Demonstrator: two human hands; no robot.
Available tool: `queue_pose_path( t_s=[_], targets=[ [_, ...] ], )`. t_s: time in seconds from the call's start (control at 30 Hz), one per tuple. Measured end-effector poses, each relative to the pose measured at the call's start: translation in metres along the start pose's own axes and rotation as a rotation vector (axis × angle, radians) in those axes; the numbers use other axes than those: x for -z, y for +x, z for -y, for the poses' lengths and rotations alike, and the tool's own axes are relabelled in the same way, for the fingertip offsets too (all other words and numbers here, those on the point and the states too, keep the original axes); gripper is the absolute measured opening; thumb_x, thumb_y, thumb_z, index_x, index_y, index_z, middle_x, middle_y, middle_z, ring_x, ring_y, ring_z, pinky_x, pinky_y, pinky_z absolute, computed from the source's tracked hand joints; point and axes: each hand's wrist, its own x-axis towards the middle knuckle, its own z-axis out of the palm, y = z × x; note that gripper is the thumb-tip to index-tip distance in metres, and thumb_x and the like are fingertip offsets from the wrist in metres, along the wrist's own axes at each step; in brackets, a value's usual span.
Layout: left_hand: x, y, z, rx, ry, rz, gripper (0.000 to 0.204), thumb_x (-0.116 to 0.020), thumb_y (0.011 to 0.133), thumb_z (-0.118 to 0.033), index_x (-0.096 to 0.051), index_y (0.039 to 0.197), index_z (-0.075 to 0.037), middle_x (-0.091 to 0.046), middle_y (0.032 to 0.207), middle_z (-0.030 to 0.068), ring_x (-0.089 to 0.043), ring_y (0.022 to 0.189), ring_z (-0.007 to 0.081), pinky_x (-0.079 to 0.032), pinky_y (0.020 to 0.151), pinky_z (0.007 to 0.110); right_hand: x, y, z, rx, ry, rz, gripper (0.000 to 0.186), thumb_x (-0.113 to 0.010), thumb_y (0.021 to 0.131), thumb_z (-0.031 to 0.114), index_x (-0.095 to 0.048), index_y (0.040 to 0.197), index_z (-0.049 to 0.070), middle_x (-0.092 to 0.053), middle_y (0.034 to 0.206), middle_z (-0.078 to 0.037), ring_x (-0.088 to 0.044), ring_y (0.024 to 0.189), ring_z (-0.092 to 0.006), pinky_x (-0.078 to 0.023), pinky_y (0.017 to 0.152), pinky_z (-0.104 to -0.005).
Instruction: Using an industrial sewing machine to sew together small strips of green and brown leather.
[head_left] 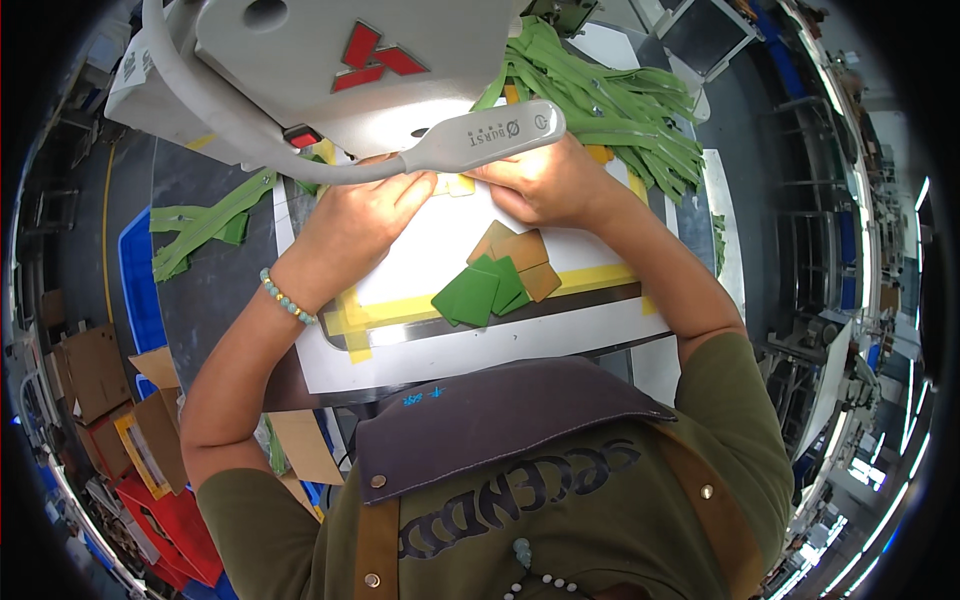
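Note:
Both hands are at the sewing machine point(360, 75), under its head. My left hand point(360, 220) has its fingers bent and pressed together, the tips partly behind the lamp's neck. Opposite it, my right hand point(545, 185) is closed too, its fingers partly behind the lamp head point(485, 137). A small yellowish-tan piece point(460, 186) shows between the hands; whether either hand grips it is hidden. Nearer me on the white work surface point(400, 275) lie several green square patches point(470, 295) overlapping several tan patches point(520, 248).
A heap of green zipper strips point(610, 105) lies at the back right. More green strips point(205, 225) rest on the dark table at left. Yellow tape point(590, 277) edges the work surface. A blue bin point(142, 275) and cardboard boxes point(150, 445) stand on the left.

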Motion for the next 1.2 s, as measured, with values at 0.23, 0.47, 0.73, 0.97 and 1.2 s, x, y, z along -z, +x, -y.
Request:
queue_pose_path(
  t_s=[0.23, 0.47, 0.73, 0.97, 1.2],
  targets=[
    [-0.001, 0.000, -0.001, -0.015, -0.015, 0.005, 0.041, -0.066, 0.083, 0.002, -0.069, 0.123, 0.003, -0.075, 0.119, 0.0146, -0.073, 0.105, 0.0274, -0.058, 0.092, 0.039, 0.010, 0.006, 0.000, -0.021, 0.052, 0.081, 0.034, -0.071, 0.076, 0.005, -0.079, 0.110, 0.008, -0.076, 0.107, -0.002, -0.070, 0.099, -0.0290, -0.060, 0.084, -0.0416],
    [-0.003, -0.003, 0.002, 0.006, -0.010, 0.010, 0.037, -0.065, 0.087, 0.001, -0.069, 0.123, 0.003, -0.074, 0.125, 0.0146, -0.071, 0.115, 0.0276, -0.055, 0.100, 0.040, 0.012, 0.007, 0.000, -0.010, 0.058, 0.086, 0.033, -0.071, 0.077, 0.006, -0.079, 0.109, 0.008, -0.076, 0.108, -0.003, -0.071, 0.101, -0.0282, -0.059, 0.086, -0.0420],
    [-0.003, -0.007, -0.001, 0.037, 0.002, 0.018, 0.034, -0.064, 0.091, 0.000, -0.067, 0.125, 0.002, -0.074, 0.125, 0.0132, -0.070, 0.116, 0.0281, -0.054, 0.098, 0.039, 0.012, 0.005, 0.002, -0.009, 0.042, 0.113, 0.036, -0.070, 0.079, 0.008, -0.078, 0.113, 0.011, -0.075, 0.111, -0.003, -0.070, 0.105, -0.0284, -0.056, 0.095, -0.0438],
    [-0.002, -0.011, -0.005, 0.080, -0.053, -0.006, 0.028, -0.065, 0.096, -0.002, -0.067, 0.124, 0.001, -0.074, 0.119, 0.0160, -0.072, 0.106, 0.0313, -0.056, 0.092, 0.042, 0.010, -0.001, -0.001, -0.019, -0.049, 0.055, 0.026, -0.069, 0.083, 0.009, -0.076, 0.108, 0.012, -0.073, 0.107, -0.006, -0.069, 0.099, -0.0300, -0.056, 0.089, -0.0441],
    [-0.004, -0.024, 0.009, 0.214, -0.209, -0.012, 0.026, -0.064, 0.103, -0.012, -0.068, 0.125, 0.001, -0.073, 0.108, 0.0196, -0.068, 0.100, 0.0328, -0.053, 0.096, 0.041, 0.010, 0.001, 0.006, -0.112, 0.008, 0.037, 0.016, -0.068, 0.085, 0.010, -0.071, 0.100, 0.006, -0.069, 0.105, -0.011, -0.067, 0.094, -0.0330, -0.056, 0.086, -0.0448]
  ],
)
